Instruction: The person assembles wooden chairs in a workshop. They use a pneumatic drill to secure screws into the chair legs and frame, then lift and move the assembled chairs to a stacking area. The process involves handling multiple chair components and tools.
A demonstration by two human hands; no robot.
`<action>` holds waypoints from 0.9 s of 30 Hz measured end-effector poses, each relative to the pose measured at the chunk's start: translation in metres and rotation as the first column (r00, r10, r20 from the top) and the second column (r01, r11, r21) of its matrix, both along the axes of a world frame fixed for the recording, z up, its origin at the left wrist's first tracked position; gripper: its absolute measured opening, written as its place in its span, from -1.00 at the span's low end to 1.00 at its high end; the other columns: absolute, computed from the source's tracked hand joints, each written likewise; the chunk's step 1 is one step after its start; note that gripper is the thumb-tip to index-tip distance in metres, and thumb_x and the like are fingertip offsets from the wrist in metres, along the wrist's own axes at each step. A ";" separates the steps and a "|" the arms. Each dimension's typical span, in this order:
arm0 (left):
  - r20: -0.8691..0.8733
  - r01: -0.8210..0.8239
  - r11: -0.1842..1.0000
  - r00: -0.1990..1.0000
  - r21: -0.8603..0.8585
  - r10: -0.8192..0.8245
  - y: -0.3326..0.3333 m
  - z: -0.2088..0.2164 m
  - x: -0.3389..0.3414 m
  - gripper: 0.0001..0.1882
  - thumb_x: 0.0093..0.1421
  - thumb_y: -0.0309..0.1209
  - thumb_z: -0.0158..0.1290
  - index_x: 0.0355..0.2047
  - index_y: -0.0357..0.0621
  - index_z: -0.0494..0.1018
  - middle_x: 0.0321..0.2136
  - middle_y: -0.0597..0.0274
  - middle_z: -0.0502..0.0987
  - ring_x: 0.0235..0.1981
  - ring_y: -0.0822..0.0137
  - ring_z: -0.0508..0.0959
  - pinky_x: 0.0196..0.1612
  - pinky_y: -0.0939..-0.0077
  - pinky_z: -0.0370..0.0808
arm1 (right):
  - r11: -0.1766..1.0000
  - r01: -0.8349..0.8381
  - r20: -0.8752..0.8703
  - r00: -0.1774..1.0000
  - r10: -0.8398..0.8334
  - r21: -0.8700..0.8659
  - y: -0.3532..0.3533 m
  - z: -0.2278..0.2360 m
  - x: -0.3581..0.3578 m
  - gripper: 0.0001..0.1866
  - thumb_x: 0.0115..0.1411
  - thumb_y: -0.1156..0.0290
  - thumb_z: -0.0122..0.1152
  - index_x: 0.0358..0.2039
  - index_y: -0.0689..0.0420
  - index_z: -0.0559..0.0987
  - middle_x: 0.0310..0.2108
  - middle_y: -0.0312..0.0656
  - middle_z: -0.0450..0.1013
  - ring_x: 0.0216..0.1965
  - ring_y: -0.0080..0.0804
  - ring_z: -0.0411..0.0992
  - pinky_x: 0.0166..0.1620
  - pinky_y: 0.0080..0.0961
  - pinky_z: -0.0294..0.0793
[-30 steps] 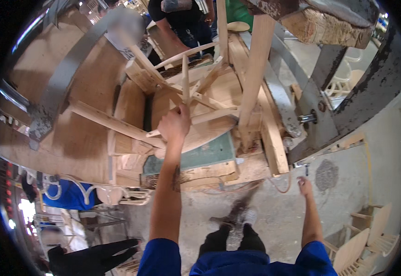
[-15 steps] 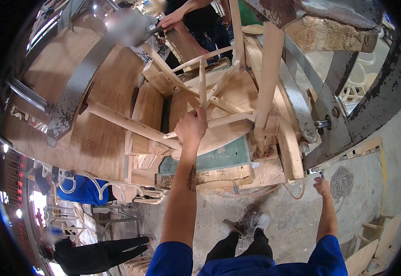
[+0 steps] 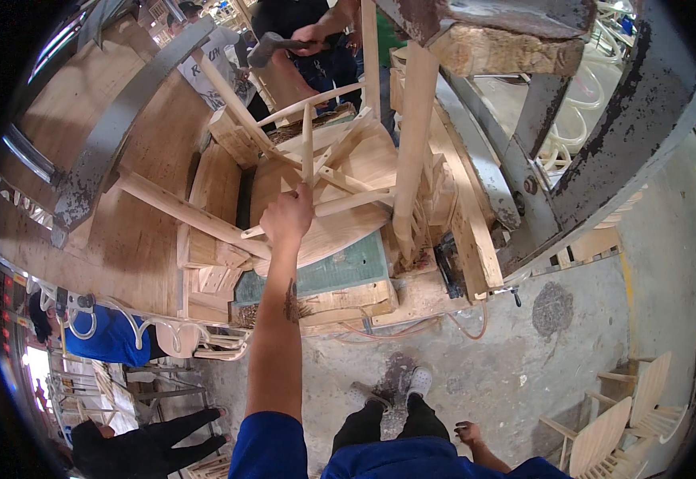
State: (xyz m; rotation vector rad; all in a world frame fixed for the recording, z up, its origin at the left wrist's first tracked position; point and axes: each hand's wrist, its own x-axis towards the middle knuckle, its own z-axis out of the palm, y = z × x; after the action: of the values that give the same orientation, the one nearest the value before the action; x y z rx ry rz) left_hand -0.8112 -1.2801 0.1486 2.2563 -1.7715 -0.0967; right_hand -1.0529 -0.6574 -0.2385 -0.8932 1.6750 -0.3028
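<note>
My left hand [image 3: 288,215] is closed around a pale wooden chair rung [image 3: 352,203], close to where a short tapered stick [image 3: 308,144] rises. The rung belongs to a bare wooden chair frame with its legs pointing outward; a thick leg [image 3: 416,144] stands to the right and another leg [image 3: 188,207] reaches left. Behind the crossed rungs lies the broad wooden seat [image 3: 364,156]. My right hand [image 3: 469,433] hangs low beside my legs, fingers loosely apart, with nothing visible in it. A small crank lever [image 3: 515,298] sits at the bench's right edge, apart from that hand.
Worn grey metal arms [image 3: 124,136] flank the chair, with a heavy metal frame [image 3: 603,176] at right. Across the bench, a co-worker's hand [image 3: 313,36] holds a hammer [image 3: 272,48]. Wooden chairs [image 3: 603,435] stand lower right. Another person [image 3: 148,443] is at lower left.
My right hand has left the crank lever area and dropped toward my side. My left hand stays on the rung. The view has shifted right. The co-worker's hammer now shows clearly.
</note>
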 end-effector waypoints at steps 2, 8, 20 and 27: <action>0.035 0.055 0.998 0.998 0.017 -0.056 -0.004 0.000 -0.013 -0.31 0.24 0.12 -0.29 -0.33 -0.21 0.65 -0.32 -0.18 0.62 -0.18 -0.17 0.61 -0.03 0.06 0.48 | 0.979 0.202 -0.144 0.970 -0.195 0.032 -0.005 0.025 -0.009 -0.69 0.20 0.27 0.15 -0.14 0.19 0.60 -0.41 -0.12 0.63 -0.37 -0.33 0.61 -0.23 -0.44 0.57; -0.037 0.182 0.981 0.983 0.063 -0.180 -0.012 0.010 -0.017 -0.29 0.27 0.12 -0.35 -0.22 -0.21 0.63 -0.20 -0.19 0.61 -0.11 -0.14 0.60 0.01 0.09 0.47 | 0.497 0.476 -0.241 0.501 -0.831 -0.725 -0.133 0.141 -0.154 -0.62 0.32 0.26 0.07 -0.07 0.36 0.55 -0.10 0.12 0.52 -0.06 -0.12 0.49 0.02 -0.31 0.42; -0.189 0.336 0.940 0.920 -0.067 -0.342 0.006 0.019 0.004 -0.32 0.32 0.08 -0.35 -0.37 -0.16 0.65 -0.35 -0.15 0.63 -0.25 -0.08 0.64 -0.14 0.04 0.52 | -0.442 -0.133 0.304 0.554 -0.775 -0.887 -0.432 0.623 -0.189 -0.34 0.40 -0.09 -0.25 0.25 0.23 0.23 0.15 0.01 0.31 0.17 -0.14 0.26 0.22 -0.31 0.18; -0.124 0.300 0.944 0.940 -0.140 -0.317 -0.006 0.000 0.024 -0.41 0.29 0.04 -0.27 -0.38 -0.10 0.67 -0.43 -0.08 0.63 -0.35 -0.07 0.66 -0.27 0.05 0.57 | -0.499 -0.072 0.423 0.436 -0.794 -0.864 -0.459 0.603 -0.178 -0.48 0.34 0.03 -0.24 -0.33 0.29 0.45 -0.39 -0.10 0.42 -0.29 -0.25 0.36 -0.13 -0.20 0.33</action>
State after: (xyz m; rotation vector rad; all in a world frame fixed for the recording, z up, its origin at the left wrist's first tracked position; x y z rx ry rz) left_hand -0.7870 -1.2862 0.1490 1.8251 -1.9804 -0.2048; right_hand -1.2307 -1.1162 0.3645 -1.2005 2.1157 -2.8980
